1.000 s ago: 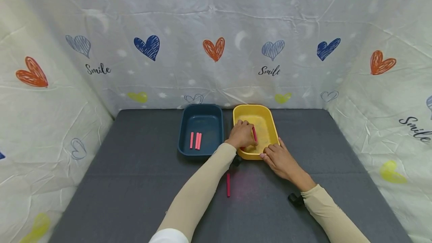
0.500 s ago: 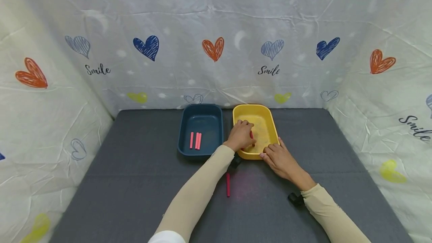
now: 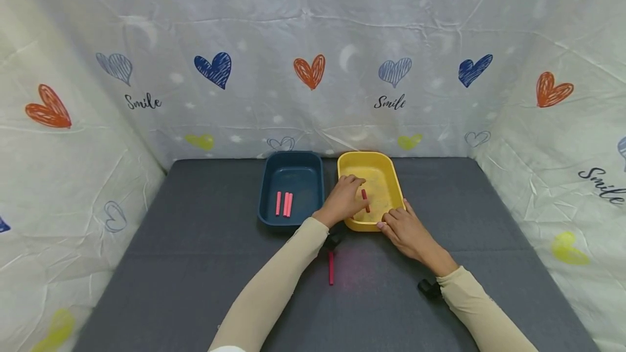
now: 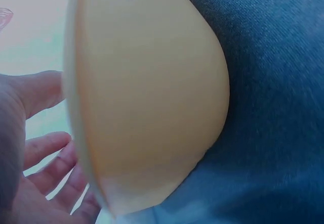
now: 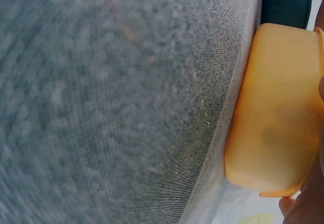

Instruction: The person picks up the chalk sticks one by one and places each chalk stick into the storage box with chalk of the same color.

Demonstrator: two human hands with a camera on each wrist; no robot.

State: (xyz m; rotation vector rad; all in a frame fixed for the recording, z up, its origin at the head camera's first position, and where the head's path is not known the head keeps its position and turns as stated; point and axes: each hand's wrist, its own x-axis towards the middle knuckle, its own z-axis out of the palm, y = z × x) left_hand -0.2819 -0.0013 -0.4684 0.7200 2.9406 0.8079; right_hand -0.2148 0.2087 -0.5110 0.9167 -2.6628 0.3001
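In the head view my left hand (image 3: 342, 200) is over the left side of a yellow tray (image 3: 389, 183), fingers apart. A dark red chalk stick (image 3: 365, 200) lies in the tray beside its fingertips. A small red bit shows under this hand, mostly hidden. In the left wrist view the left hand's fingers (image 4: 53, 171) look loosely spread behind the tray wall. My right hand (image 3: 403, 231) grips the tray's near right corner, fingers over the rim and thumb at the front. The right wrist view catches this hand only at its edge, beside the tray's side (image 5: 276, 113).
Left of the yellow tray stands a dark blue tray (image 3: 262, 200) with several pink chalk sticks (image 3: 288, 205). Another red chalk stick (image 3: 331, 269) lies on the grey tabletop (image 3: 195, 265) in front, beside a faint pink smudge. A patterned cloth (image 3: 274, 80) hangs behind.
The red chalk stick came down from my left fingers into the yellow tray and was let go. My left hand then drew slightly back and leftward. My right hand stays on the tray.
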